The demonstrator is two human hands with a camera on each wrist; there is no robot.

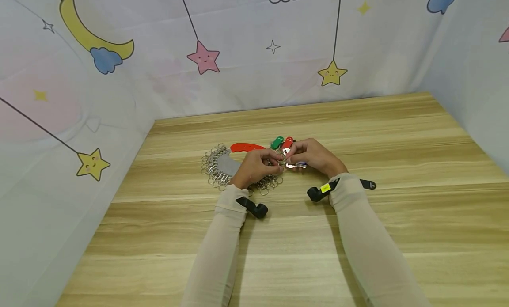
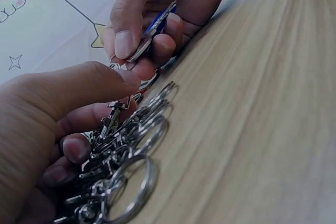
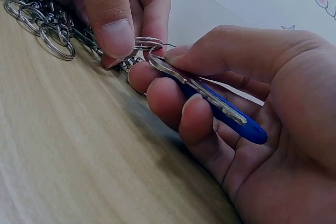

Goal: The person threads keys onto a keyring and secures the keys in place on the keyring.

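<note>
My left hand [image 1: 256, 166] pinches a metal split ring [image 3: 148, 42] between thumb and fingers. My right hand [image 1: 316, 157] holds a silver key [image 3: 218, 102] with a blue key tag [image 3: 254, 130] lying along it. The key's head touches the split ring where the fingertips of both hands meet; whether it is threaded on, I cannot tell. Below the left hand lies a grey rounded plate [image 1: 229, 165] with a red handle [image 1: 248, 147]. Many key rings [image 2: 137, 192] with swivel clasps [image 2: 113, 116] hang around its edge, partly hidden by the left hand.
A green key tag [image 1: 277, 142] and a red key tag [image 1: 287, 142] are just beyond the fingertips, the red one with a key. The wooden table [image 1: 294, 254] reaches to a white patterned cloth [image 1: 246, 86] at the back and sides.
</note>
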